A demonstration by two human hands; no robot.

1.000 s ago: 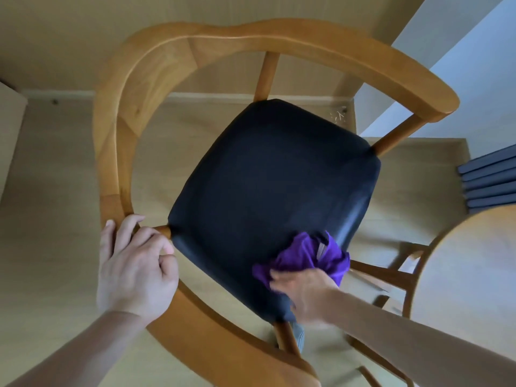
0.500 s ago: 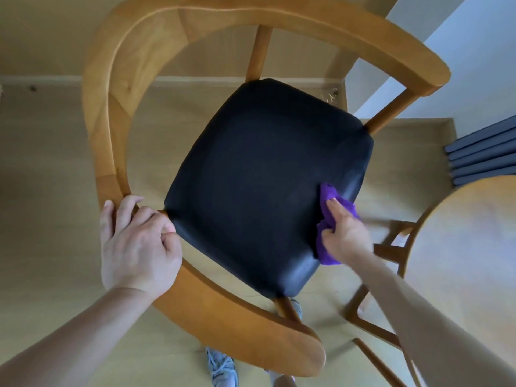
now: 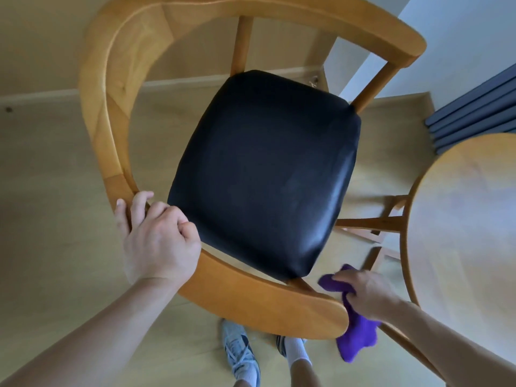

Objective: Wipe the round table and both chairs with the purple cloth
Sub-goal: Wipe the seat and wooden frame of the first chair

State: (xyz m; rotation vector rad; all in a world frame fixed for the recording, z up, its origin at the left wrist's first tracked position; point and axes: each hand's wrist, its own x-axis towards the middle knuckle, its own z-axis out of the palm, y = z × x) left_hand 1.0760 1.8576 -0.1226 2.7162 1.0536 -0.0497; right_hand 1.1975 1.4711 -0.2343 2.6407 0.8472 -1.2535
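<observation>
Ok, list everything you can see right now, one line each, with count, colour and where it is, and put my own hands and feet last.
chair: one, light wood frame, centre, curved arm rail round the seat
seat: one, black, padded, middle of the chair
table: one, round, light wood, right edge, partly cut off
cloth: one, purple, bunched, at the near end of the chair rail, lower right
slats: a stack, dark blue-grey, against the wall, upper right
floor: light wood, all around
wall: white, upper right
left hand: one, grips the chair rail at the left
right hand: one, holds the cloth, lower right
shoe: one seen clearly, pale grey, bottom centre; a white sock beside it
</observation>
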